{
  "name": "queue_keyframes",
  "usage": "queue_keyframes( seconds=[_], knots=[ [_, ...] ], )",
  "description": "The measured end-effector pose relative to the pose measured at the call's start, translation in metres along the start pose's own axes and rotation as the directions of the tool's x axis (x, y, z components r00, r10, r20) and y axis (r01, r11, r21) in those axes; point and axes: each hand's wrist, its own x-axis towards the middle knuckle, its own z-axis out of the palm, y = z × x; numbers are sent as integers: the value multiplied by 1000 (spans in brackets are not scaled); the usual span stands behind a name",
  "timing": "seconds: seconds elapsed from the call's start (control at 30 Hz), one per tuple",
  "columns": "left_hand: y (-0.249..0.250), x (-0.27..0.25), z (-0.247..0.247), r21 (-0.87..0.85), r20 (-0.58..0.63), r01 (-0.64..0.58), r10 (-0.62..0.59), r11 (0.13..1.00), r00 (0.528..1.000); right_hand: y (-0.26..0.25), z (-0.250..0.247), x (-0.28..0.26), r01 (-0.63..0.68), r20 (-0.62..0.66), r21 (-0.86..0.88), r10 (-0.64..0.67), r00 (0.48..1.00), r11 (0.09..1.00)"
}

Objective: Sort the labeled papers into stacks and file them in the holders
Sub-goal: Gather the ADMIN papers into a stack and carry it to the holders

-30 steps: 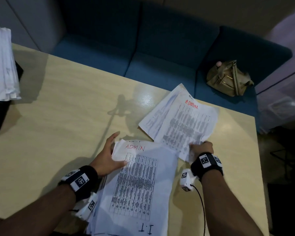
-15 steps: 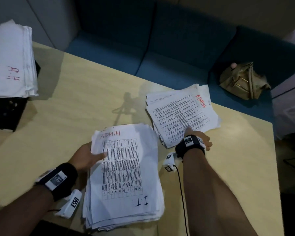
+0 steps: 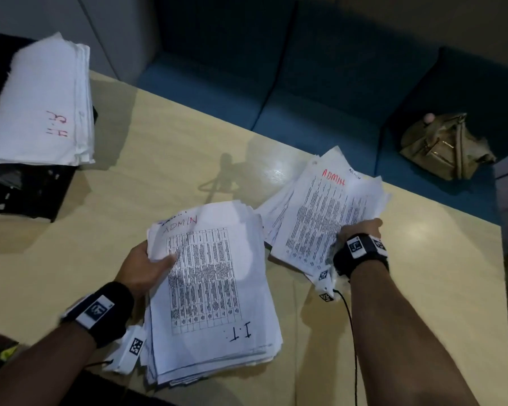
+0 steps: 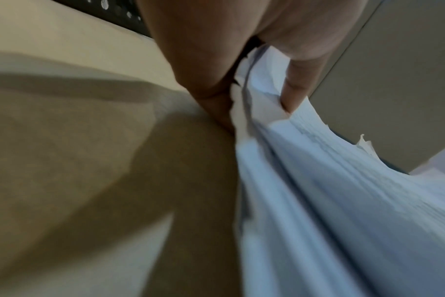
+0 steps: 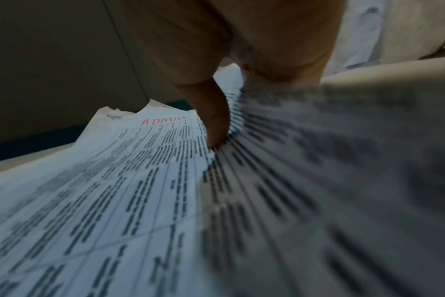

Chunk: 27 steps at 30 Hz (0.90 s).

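Note:
A thick stack of papers [image 3: 214,291], its top sheet marked ADMIN and I.T, lies near the table's front edge. My left hand [image 3: 147,265] grips the stack's upper left corner, thumb on top and fingers underneath, as the left wrist view shows with the stack [image 4: 330,201] and my left hand [image 4: 254,96]. A second stack marked ADMIN [image 3: 329,212] is tilted up off the table to the right. My right hand [image 3: 361,230] holds this ADMIN stack [image 5: 140,191] at its near right edge, with my right hand's thumb [image 5: 213,120] pressed on the top sheet.
A stack of papers marked H.R [image 3: 41,109] sits on a black holder [image 3: 27,189] at the table's far left. Beyond the tan table [image 3: 129,177] runs a blue sofa [image 3: 305,112] with a tan bag [image 3: 443,145] on it.
My right hand has taken hold of the right ADMIN stack and raised it, turning it upright to me. My left hand has closed on the near stack's corner and lifted it slightly.

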Motion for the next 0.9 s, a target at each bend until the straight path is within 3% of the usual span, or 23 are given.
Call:
queue_keyframes(
  seconds=[0.13, 0.2, 0.37, 0.47, 0.6, 0.73, 0.83, 0.9],
  knots=[
    [0, 3, -1, -79, 15, 30, -29, 996, 999, 11, -13, -17, -25, 41, 111, 20, 999, 993],
    [2, 4, -1, -77, 16, 23, -22, 997, 1000, 22, -22, -24, 60, 17, 131, -63, 998, 990],
    [5, 9, 1, -100, -26, -49, 47, 994, 999, 31, -77, -57, 289, -216, 261, -236, 948, 921],
    [14, 6, 9, -80, -4, -67, 67, 995, 998, 29, -103, -72, 416, -229, 330, -356, 906, 847],
    [18, 8, 21, -131, 20, -44, 47, 990, 999, 26, -82, -104, 464, 6, 135, -469, 883, 876],
    [21, 11, 36, -108, 25, -108, 112, 988, 993, 44, -23, -137, 499, 336, 160, -523, 784, 851],
    [25, 9, 45, -61, 47, -160, 163, 985, 986, 62, 20, -141, 364, 432, 208, -419, 799, 908],
    [27, 5, 50, -73, 94, -149, 156, 986, 983, 69, 37, -141, 414, 455, 95, -410, 791, 905]
  ],
)
